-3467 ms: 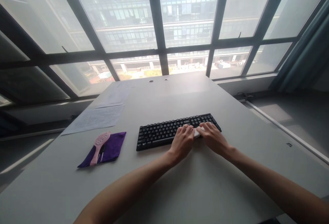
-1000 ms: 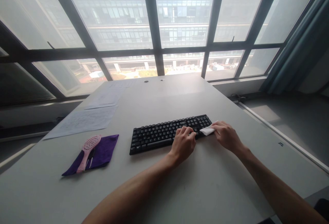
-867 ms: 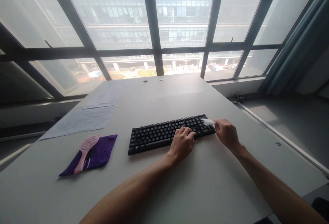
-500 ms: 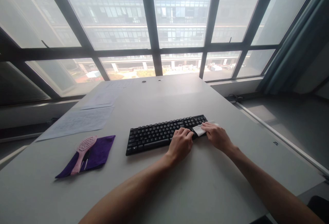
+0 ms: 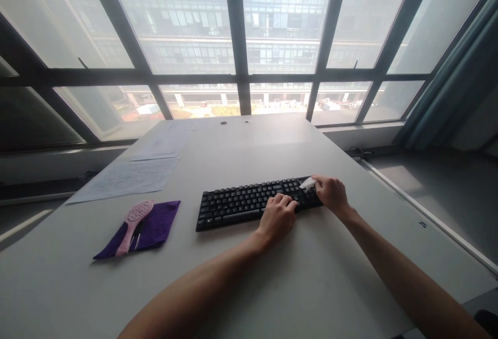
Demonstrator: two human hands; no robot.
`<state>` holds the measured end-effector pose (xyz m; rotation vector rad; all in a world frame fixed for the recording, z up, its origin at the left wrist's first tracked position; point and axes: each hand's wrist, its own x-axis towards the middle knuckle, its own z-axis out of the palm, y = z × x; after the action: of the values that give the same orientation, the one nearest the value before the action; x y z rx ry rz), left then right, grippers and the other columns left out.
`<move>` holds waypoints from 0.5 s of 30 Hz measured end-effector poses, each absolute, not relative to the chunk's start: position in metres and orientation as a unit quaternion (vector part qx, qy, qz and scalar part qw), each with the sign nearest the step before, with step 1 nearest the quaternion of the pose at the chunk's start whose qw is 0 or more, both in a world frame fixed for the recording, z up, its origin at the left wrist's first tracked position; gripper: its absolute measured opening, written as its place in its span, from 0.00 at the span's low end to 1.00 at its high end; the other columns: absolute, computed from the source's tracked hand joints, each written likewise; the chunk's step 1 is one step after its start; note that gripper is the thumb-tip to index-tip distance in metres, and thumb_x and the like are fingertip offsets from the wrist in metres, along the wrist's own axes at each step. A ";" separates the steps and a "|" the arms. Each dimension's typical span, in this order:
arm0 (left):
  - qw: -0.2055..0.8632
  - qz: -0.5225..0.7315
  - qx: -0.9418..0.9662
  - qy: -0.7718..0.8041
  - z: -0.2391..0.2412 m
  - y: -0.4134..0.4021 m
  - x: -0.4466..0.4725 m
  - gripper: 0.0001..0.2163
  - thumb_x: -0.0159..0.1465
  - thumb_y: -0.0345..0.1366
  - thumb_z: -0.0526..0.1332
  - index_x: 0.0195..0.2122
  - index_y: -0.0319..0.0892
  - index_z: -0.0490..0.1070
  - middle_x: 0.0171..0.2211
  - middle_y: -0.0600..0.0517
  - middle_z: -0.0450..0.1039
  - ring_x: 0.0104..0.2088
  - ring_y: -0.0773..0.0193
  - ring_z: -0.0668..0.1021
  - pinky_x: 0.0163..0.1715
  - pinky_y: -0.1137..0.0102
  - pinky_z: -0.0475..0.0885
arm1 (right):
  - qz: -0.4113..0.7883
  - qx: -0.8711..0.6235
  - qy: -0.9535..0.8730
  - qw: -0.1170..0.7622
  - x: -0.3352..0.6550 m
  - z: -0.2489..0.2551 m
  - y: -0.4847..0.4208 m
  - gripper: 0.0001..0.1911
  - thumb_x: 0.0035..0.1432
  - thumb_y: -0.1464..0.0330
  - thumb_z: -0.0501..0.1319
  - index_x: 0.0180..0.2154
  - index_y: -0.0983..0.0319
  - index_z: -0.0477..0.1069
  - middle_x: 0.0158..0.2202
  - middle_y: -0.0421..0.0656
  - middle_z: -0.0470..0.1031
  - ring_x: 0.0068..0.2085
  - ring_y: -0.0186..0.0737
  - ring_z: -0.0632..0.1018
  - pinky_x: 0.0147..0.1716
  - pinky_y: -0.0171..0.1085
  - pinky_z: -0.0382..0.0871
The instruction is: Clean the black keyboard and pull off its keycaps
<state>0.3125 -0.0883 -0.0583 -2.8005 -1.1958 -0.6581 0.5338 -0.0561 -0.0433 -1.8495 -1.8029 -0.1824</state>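
Observation:
A black computer keyboard [image 5: 233, 201] lies slightly slanted on the white table. My left hand [image 5: 278, 215] is closed over its front edge right of the middle, fingers bent onto the keys and thumb hidden. At the keyboard's right end, my right hand [image 5: 330, 191] pinches a white tissue [image 5: 308, 183]. The tissue is folded narrow and its free end points left over the number keys. Whether its tip touches the keys I cannot tell.
Left of the keyboard, a pink hairbrush [image 5: 134, 220] and thin tweezers-like metal tools [image 5: 136, 240] lie on a purple cloth [image 5: 165, 222]. Paper sheets [image 5: 128, 175] cover the table's left side. Large windows [image 5: 280, 33] stand beyond the far edge.
My right hand has lifted and turned, and the tissue, pressed flat on the keys before, is now gathered in its fingers. My left hand stays on the keyboard. The view has shifted slightly.

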 end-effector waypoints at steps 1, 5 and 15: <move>0.013 -0.209 -0.899 -0.385 -0.058 -0.088 0.312 0.09 0.67 0.31 0.58 0.47 0.43 0.73 0.46 0.47 0.74 0.49 0.54 0.71 0.45 0.60 0.68 | -0.062 -0.686 -0.675 0.262 0.529 -0.045 -0.053 0.18 0.62 0.72 0.55 0.46 0.54 0.80 0.50 0.42 0.81 0.48 0.48 0.83 0.47 0.41 0.75; 0.017 -0.202 -0.900 -0.386 -0.058 -0.089 0.312 0.09 0.67 0.31 0.59 0.47 0.43 0.72 0.46 0.47 0.74 0.49 0.53 0.71 0.46 0.60 0.68 | -0.031 -0.651 -0.728 0.211 0.521 -0.051 -0.053 0.21 0.62 0.75 0.54 0.49 0.54 0.79 0.55 0.41 0.78 0.55 0.46 0.78 0.52 0.42 0.74; 0.018 -0.210 -0.897 -0.389 -0.060 -0.086 0.313 0.08 0.68 0.32 0.58 0.47 0.44 0.72 0.49 0.47 0.73 0.49 0.53 0.72 0.44 0.60 0.70 | -0.029 -0.644 -0.751 0.144 0.529 -0.038 -0.091 0.19 0.63 0.74 0.54 0.46 0.52 0.80 0.55 0.39 0.78 0.53 0.48 0.80 0.48 0.43 0.76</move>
<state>0.3133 -0.0863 -0.0596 -2.7865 -1.2073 -0.6518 0.5294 -0.0912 -0.0376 -1.8565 -2.1632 -0.0839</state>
